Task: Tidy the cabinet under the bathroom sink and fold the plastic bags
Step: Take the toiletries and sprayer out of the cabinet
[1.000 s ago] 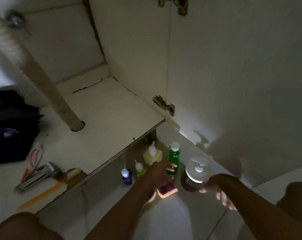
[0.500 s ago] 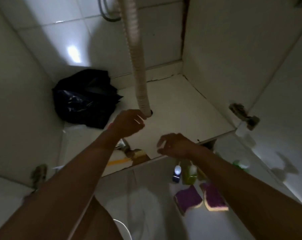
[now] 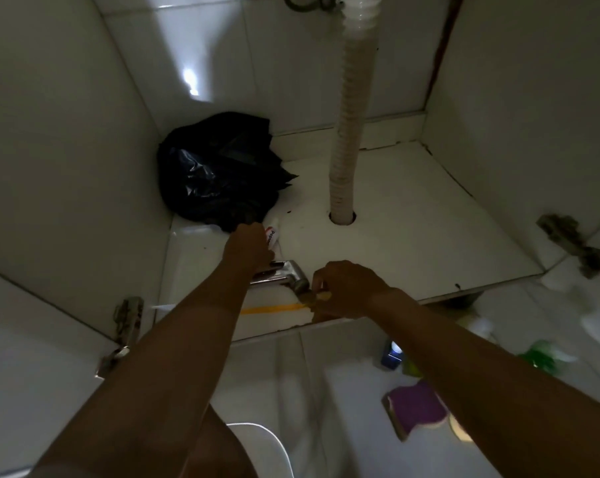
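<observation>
Progress, judged: early-to-middle. The cabinet floor (image 3: 412, 243) is bare on its right half, around the corrugated drain hose (image 3: 350, 132).

Not done: the black plastic bags (image 3: 219, 174) lie in an unfolded, crumpled heap in the back left corner, against the wall. A metal fitting (image 3: 284, 272), a thin yellow stick (image 3: 271, 309) and a red-and-white tube (image 3: 272, 234) lie on the front left of the shelf.

Outside on the tiled floor are a purple sponge (image 3: 417, 407), a small blue bottle (image 3: 391, 355) and a green bottle (image 3: 539, 355). These read as emptied out and not yet returned.

Left hand (image 3: 248, 244): knuckles up, fingers curled downward at the tube, just in front of the bags. Whether it grips the tube, cannot tell.

Right hand (image 3: 346, 288): at the shelf's front edge, fingers curled round a yellowish piece (image 3: 322, 296) at the fitting's end.

Unclear:
- The piece's identity.
- The stick's right end, under the right hand.
- The number of bags.
- The green bottle, which is smeared.
- Light is dim throughout.
</observation>
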Tool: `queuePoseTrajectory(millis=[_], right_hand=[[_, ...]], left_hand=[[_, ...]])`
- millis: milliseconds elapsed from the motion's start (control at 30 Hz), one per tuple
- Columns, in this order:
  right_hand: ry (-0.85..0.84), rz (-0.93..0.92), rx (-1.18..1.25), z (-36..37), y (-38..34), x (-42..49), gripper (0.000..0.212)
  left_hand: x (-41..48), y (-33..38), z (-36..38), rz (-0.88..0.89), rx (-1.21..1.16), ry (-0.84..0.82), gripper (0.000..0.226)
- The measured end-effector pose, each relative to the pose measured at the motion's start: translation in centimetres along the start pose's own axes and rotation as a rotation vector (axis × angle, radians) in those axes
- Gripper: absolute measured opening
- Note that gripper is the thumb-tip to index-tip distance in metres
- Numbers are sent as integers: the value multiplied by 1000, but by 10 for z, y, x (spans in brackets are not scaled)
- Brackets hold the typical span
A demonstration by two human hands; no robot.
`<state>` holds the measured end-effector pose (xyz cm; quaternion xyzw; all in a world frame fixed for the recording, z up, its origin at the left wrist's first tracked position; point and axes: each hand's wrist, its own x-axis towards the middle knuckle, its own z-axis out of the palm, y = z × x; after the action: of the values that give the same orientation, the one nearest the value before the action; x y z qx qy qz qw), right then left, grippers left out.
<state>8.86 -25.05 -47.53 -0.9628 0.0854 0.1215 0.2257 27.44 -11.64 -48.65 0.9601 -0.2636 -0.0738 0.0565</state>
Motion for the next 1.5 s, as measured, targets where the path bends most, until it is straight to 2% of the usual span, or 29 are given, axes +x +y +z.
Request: queuePoseTrajectory(millis=[100,167,233,333,400,600,700,767,833,900,1000,1067,1133,1200,1300,1367,1500], right_hand=[[5,-5,21,0,1,2,34],[-16,-4,7,2,4,3,37],[-34,1,68,3,9,0,41],[24,-15,316,-2,18,-9,38],[117,-10,471,-8,22,-16,35],[395,155,892,-30,42,-34,48],[447,241,1238,-44,54,-47,48],[460,257,1375,-54,62,-59,40],[421,278,1360,-61,70,-75,34],[309,292,1226,-56,83,-90,34],[146,303,1020,-32,110,-115,30],[7,356,865,-11,123,-127,21],[-151,463,750,14,130,-138,16],[-234,562,773,43,135,-148,15],[-228,641,792,82,132,-153,12],[-212,690,834,104,122,-151,8],[-119,592,670,149,114,-134,11]], left_hand=[[-5,2,-1,-45,-123,37,54],[-6,4,-3,-70,-139,24,60],[-4,6,-5,-81,-131,-12,56],[-1,6,-9,-105,-199,-19,52],[-1,7,-11,-86,-255,34,45],[-29,49,-28,51,-538,91,20],[-45,82,-36,151,-614,52,29],[-57,100,-38,210,-600,12,37],[-67,112,-37,240,-617,-105,33],[-78,118,-34,267,-645,-302,20],[-98,132,-21,305,-531,-580,8],[-112,140,-4,248,-465,-786,3],[-122,145,24,190,-405,-976,8],[-133,146,57,114,-353,-1106,7],[-148,138,99,2,-312,-1145,18],[-156,131,123,-47,-311,-1117,9],[-165,115,162,-147,-363,-987,5]])
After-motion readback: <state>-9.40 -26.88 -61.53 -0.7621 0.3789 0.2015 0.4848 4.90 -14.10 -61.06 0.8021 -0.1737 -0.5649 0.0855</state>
